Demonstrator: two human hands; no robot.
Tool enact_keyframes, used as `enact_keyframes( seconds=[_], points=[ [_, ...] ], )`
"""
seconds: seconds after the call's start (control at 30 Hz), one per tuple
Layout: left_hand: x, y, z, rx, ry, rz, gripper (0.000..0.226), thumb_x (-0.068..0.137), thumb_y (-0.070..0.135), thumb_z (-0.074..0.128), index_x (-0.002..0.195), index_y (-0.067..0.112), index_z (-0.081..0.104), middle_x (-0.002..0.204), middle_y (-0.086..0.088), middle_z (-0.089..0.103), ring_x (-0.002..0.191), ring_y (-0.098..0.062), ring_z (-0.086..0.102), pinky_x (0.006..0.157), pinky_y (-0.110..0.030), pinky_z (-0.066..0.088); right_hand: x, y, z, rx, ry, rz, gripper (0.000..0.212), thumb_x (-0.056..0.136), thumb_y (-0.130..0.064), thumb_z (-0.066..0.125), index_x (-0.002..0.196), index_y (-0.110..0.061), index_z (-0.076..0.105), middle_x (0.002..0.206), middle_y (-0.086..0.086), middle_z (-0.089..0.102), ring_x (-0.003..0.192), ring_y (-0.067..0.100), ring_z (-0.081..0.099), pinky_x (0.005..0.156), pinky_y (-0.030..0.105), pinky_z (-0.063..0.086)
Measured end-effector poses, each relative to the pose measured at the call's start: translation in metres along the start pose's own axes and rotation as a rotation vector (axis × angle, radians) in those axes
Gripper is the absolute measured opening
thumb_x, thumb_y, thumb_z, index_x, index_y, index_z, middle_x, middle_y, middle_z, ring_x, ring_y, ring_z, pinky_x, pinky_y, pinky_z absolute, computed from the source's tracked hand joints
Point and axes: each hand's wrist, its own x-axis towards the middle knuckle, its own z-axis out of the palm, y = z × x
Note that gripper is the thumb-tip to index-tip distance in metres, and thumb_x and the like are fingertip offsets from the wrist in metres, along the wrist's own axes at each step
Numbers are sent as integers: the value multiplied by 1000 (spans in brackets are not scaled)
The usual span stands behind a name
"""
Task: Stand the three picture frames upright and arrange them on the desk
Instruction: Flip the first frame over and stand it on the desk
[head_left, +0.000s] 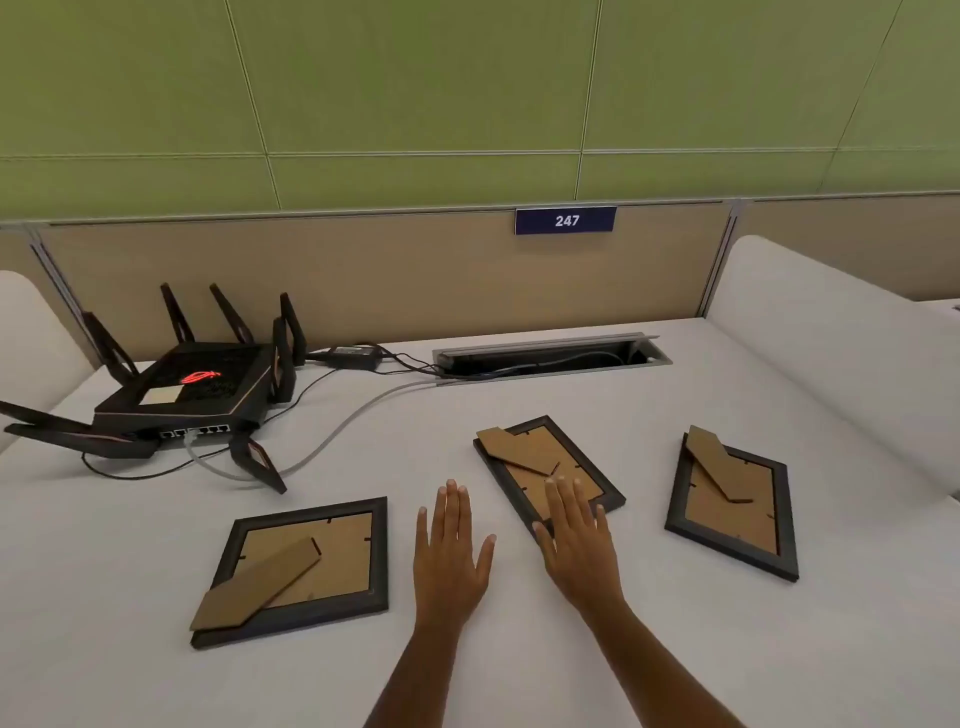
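Observation:
Three dark picture frames lie face down on the white desk (519, 649), brown cardboard backs and easel stands up. The left frame (298, 566) lies near the front left. The middle frame (540, 462) is angled, and the right frame (735, 501) lies further right. My left hand (451, 551) is flat and open over the bare desk between the left and middle frames. My right hand (576, 540) is open with fingers spread, and its fingertips cover the near end of the middle frame. Neither hand holds anything.
A black router (197, 387) with several antennas stands at the back left, with cables (332, 441) trailing across the desk to an open cable slot (550, 356). A power adapter (353, 356) lies behind. White side dividers (831, 338) and a beige back panel bound the desk.

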Motion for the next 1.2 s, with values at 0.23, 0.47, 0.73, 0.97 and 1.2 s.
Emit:
enact_keyframes(
  seconds=[0.23,0.47,0.73,0.97,1.2],
  points=[
    [-1,2,-7,-52,-241,-70,72,90,51,-6,144,4,4,154,-8,14,137,-4,-29,111,-26,-21,-4,13,32,33,-160,82,65,87,-54,2,143,-23,-4,157,4,-2,144,23,-8,118,40,3],
    [1,2,-4,9,-377,-111,87,93,43,-8,104,7,70,110,-10,71,100,-26,68,115,-24,16,-1,10,35,54,-145,106,57,95,-43,22,144,-24,0,157,4,-2,144,23,-7,118,39,1],
    [2,0,0,-10,-408,-155,87,91,44,-10,109,6,67,115,-13,69,104,-27,66,96,-42,47,-3,9,35,94,-120,103,56,96,-38,27,144,-24,3,157,4,0,144,23,-7,118,39,1],
    [3,-7,23,-18,-466,-160,66,90,52,-1,145,15,8,157,-8,6,145,-25,6,119,-41,1,-4,10,35,90,-128,97,56,96,-40,24,143,-25,-1,157,2,-2,144,22,-8,117,37,-1],
    [2,-6,26,-40,-463,-216,57,96,40,21,145,18,2,157,-5,-1,146,-20,-1,119,-36,-3,-9,11,23,52,-162,57,56,94,-45,10,143,-20,18,155,9,14,143,29,7,115,50,8]
  ],
)
